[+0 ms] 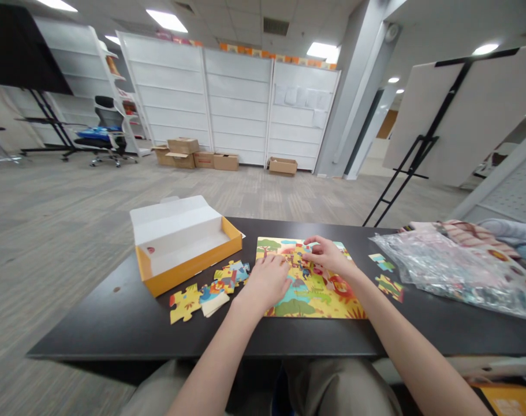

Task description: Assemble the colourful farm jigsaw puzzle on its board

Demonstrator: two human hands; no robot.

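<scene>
A colourful animal jigsaw puzzle point(314, 297) lies on the black table in front of me, with trees, a crocodile and a lion on it. My left hand point(269, 281) rests over its left side, fingers stretched out flat on the picture. Over the upper middle is my right hand point(328, 257), its fingers curved and apart, the tips close to the puzzle's surface. My hands cover part of the picture. Loose puzzle pieces point(185, 301) lie in a cluster to the left. Two more stray pieces, a greenish one point(381, 262) and a yellow one point(390, 287), lie on the right.
An open yellow box point(193, 266) with a white lid stands at the table's left. Clear plastic packaging point(451, 268) and folded cloth point(474, 234) lie to the right. Beyond the table point(115, 323) are cardboard boxes point(182, 153), white shelving point(239, 104), an office chair point(104, 133) and a board stand point(418, 150).
</scene>
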